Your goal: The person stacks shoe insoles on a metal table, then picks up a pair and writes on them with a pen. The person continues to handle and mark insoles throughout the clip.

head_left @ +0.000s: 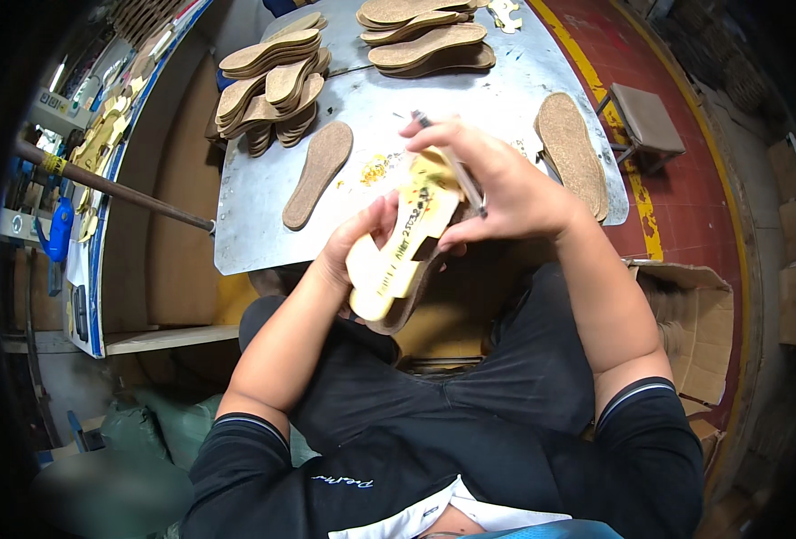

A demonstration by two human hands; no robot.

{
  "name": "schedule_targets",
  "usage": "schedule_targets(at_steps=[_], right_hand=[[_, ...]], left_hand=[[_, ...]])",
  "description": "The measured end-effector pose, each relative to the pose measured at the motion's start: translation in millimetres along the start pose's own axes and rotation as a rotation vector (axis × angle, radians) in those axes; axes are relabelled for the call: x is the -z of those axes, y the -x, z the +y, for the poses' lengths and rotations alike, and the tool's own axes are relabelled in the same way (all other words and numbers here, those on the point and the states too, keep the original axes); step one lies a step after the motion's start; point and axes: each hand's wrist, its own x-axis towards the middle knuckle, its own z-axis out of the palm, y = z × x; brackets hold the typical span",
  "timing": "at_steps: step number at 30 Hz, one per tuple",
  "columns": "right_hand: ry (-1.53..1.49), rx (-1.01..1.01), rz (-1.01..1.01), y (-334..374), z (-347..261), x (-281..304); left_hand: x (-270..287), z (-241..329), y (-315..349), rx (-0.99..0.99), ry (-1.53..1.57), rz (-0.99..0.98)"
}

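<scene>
Over my lap, just off the table's near edge, my left hand (349,242) is closed round a yellow shoe-sole template (382,269) laid on a brown cork insole (409,310). Handwritten marks run along the template's face. My right hand (515,193) grips a slim pen (466,180) between thumb and fingers, beside the upper end of the template. Slight blur hides the pen's tip. A single cork insole (319,171) lies flat on the table, left of my hands. Other cork insoles (570,153) rest at the table's right edge.
Stacks of cork insoles stand at the far left (268,85) and far middle (429,40) of the metal table (254,242). A stool (647,117) is beyond the right edge. An open cardboard box (708,332) sits at right; a shelf unit with a metal bar (137,190) is at left.
</scene>
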Motion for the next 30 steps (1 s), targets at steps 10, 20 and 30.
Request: schedule_targets(at_steps=[10, 20, 30], right_hand=[[-0.404, -0.684, 0.516, 12, 47, -24], [-0.691, -0.829, 0.457, 3, 36, -46], [-0.620, -0.760, 0.960, 26, 64, 62]], left_hand=[[2, -11, -18, -0.198, -0.419, 0.237], [0, -8, -16, -0.260, -0.428, 0.392], [5, 25, -34, -0.332, -0.536, 0.566]])
